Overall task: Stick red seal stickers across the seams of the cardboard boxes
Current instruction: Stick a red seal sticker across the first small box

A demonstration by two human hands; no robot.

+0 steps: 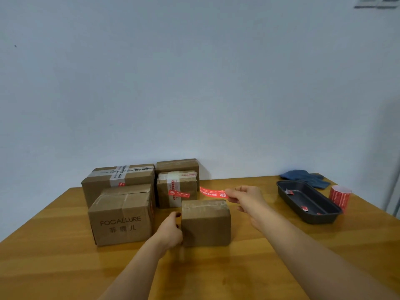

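Wooden table (65,245) under me, my left hand (171,231) grips the small box (205,221) at its side, my right hand (244,197) pinches a red seal sticker (213,193) just above it, so next I'd lay it square across the top seam.

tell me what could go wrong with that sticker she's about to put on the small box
1. The red seal sticker is pinched at one end only by the right hand; its free end hangs in the air and could curl or stick to itself.
2. It may land crooked and miss the seam on the small box.
3. The left hand grips only the box's left side, so pressing down might shift it.
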